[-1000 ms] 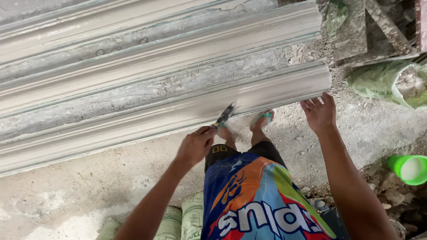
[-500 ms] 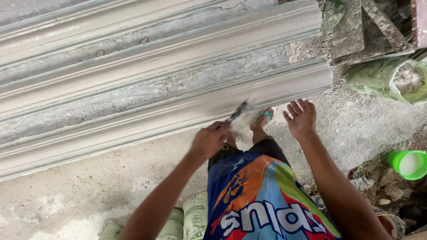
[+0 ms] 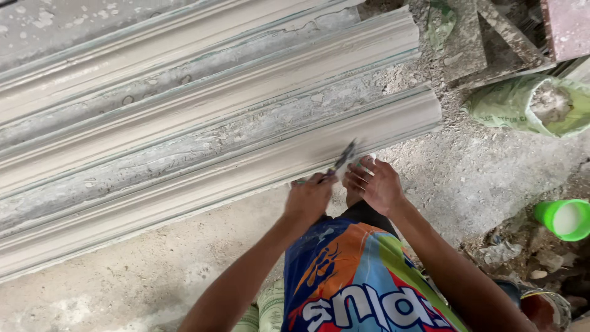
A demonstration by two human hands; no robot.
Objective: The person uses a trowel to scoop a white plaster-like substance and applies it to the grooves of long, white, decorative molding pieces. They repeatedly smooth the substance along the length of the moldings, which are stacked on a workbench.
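Two hands are meeting just off the near edge of the closest moulding (image 3: 215,184), a long pale plaster strip lying on the concrete floor (image 3: 123,289). Left hand (image 3: 309,200) is closing in a fist on the handle of a small scraper (image 3: 342,161); its blade is slanting up and to the right, the tip sitting against the strip's lower edge, not far from its right end. Right hand (image 3: 376,183) is lying just beside the left, fingers loosely spread and bent, fingertips (image 3: 356,175) touching or nearly touching the blade; whether they are pinching it I cannot tell. Motion blur is softening the tool.

Several more strips are lying parallel behind the first, running from the left edge of the floor toward the upper right, with cracked grey crust between them. A green sack (image 3: 534,104), open and showing grey powder, is slumping at the right edge. A green cup (image 3: 564,218) of white material is standing lower right among rubble. Bright shorts (image 3: 356,283) are filling the bottom centre.
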